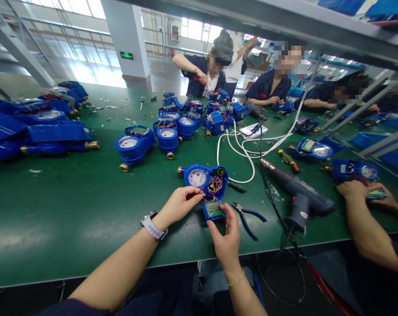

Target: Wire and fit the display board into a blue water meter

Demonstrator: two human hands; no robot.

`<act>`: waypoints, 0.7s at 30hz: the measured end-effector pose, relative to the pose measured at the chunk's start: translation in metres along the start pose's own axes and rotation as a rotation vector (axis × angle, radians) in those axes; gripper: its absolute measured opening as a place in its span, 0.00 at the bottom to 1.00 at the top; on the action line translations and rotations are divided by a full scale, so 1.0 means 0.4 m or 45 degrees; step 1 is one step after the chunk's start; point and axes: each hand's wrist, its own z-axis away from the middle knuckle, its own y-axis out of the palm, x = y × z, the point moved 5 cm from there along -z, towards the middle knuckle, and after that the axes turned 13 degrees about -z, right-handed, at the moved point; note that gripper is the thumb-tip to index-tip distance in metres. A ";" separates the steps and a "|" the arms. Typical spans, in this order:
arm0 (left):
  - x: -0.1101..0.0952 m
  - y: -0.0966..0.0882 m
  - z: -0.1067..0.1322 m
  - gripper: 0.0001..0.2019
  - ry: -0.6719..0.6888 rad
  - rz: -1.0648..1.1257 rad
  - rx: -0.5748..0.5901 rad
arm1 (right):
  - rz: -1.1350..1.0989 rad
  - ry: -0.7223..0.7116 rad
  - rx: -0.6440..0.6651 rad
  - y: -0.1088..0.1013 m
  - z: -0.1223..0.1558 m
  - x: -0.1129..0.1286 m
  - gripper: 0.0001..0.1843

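Note:
An opened blue water meter (pixel 203 177) lies on the green table (pixel 70 210) in front of me, its dial showing and coloured wires spilling from its right half. My left hand (pixel 178 205), with a watch on the wrist, pinches at the wires near the meter's lower edge. My right hand (pixel 227 239) holds the small blue module with a green display (pixel 213 210), which is tied to the meter by the wires.
Blue-handled pliers (pixel 248 216) lie just right of my hands, then a heat gun (pixel 299 193) with its black cord and a white cable (pixel 248 153). Several blue meters (pixel 167 127) stand farther back and at left. Another person's hands (pixel 366 193) work at right; more people sit across the table.

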 end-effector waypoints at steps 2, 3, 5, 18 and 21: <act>0.001 -0.004 -0.001 0.13 0.013 -0.047 -0.022 | 0.026 -0.014 0.014 0.000 0.002 0.000 0.30; 0.004 -0.005 -0.002 0.12 0.001 -0.039 -0.031 | 0.033 -0.023 0.020 0.001 0.002 0.001 0.29; 0.011 -0.005 -0.005 0.12 -0.046 0.027 -0.044 | 0.042 -0.040 0.033 0.001 0.002 0.004 0.28; 0.035 -0.010 -0.014 0.19 -0.153 0.266 -0.046 | 0.070 0.097 0.109 0.016 -0.012 0.011 0.34; 0.027 -0.021 -0.015 0.21 -0.130 0.208 0.018 | 0.064 0.052 0.108 0.018 -0.012 0.022 0.29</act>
